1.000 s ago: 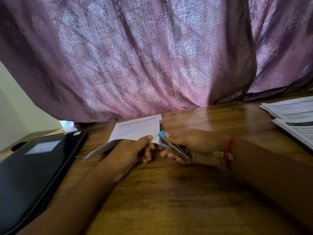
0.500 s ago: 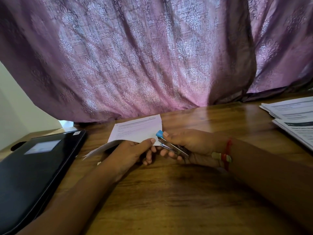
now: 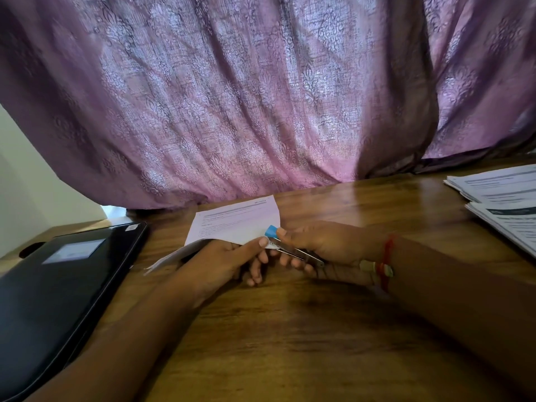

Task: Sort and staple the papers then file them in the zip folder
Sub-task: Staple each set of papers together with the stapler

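Observation:
A small set of white printed papers (image 3: 236, 220) is held above the wooden table (image 3: 290, 343), its far half bent upward. My left hand (image 3: 223, 258) pinches the near right corner of the papers, thumb on top. My right hand (image 3: 324, 246) grips a metal stapler (image 3: 293, 249) with a blue tip, its jaws closed over that same corner beside my left thumb. A black zip folder (image 3: 58, 285) lies flat at the left edge of the table.
Two stacks of printed papers (image 3: 504, 204) lie at the right edge of the table. A purple patterned curtain (image 3: 261, 97) hangs down to the table's far edge. A pale wall shows at the far left.
The stapler's blue tip has slid left over the paper corner and its jaws have pressed down. My left hand keeps its hold on the papers.

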`<action>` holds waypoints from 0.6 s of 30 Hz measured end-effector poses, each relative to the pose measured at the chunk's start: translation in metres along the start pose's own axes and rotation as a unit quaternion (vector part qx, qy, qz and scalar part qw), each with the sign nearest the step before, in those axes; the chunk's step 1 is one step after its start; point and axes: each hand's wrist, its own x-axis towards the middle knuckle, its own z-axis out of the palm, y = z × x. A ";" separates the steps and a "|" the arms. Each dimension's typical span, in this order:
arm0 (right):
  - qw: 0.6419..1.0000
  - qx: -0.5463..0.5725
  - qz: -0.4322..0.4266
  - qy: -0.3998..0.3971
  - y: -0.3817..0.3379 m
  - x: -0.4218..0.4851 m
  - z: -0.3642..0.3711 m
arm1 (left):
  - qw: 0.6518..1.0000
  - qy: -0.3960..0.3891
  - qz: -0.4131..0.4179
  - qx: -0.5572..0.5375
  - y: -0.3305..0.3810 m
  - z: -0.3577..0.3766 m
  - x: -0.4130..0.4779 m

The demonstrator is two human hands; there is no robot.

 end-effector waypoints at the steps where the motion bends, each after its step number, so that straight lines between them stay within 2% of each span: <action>1: 1.000 -0.003 -0.001 0.004 0.000 0.001 0.000 | 1.000 -0.001 0.003 -0.003 0.000 0.000 0.000; 5: 1.000 -0.005 -0.002 0.015 0.001 0.001 0.000 | 1.000 0.001 -0.001 -0.016 -0.001 0.000 0.001; 11: 1.000 -0.010 -0.007 0.013 0.000 0.002 0.003 | 0.994 -0.015 -0.029 -0.106 0.001 -0.004 0.002; 18: 1.000 -0.017 -0.013 0.007 0.000 0.003 0.003 | 0.994 -0.026 -0.042 -0.096 0.001 -0.005 0.002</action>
